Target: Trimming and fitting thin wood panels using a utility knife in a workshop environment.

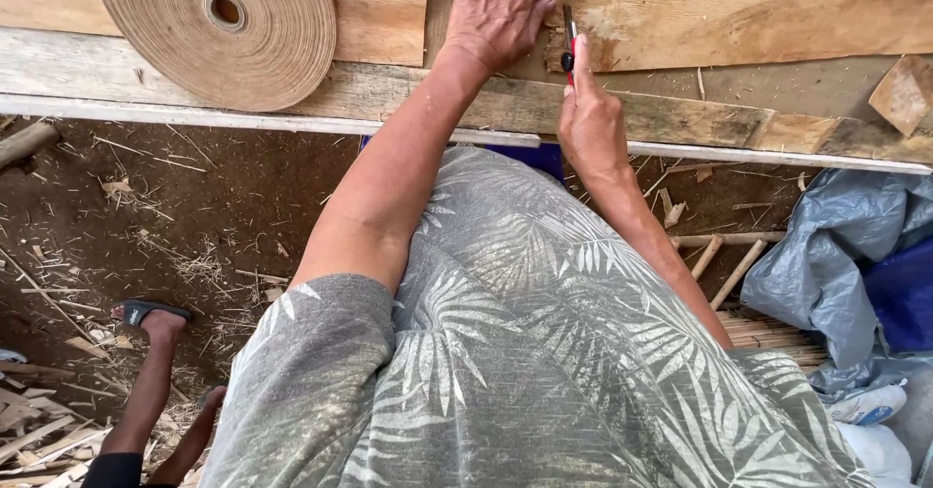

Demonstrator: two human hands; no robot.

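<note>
My left hand [498,10] lies flat, fingers spread, on a thin wood veneer sheet [758,7] on the workbench. My right hand [589,123] grips a small cutter with a red and black handle [570,51]. Its tip rests on the veneer's edge just right of my left hand. A dark strip of board [442,2] runs under my left palm. My grey leaf-patterned shirt fills the lower middle of the view.
A large roll of tan veneer tape [216,26] lies on the bench at top left. The wooden bench edge [243,117] crosses the view. Wood scraps litter the dirt floor [224,216]. Grey plastic sheeting [836,255] lies at right. Another person's sandalled foot [151,315] shows at lower left.
</note>
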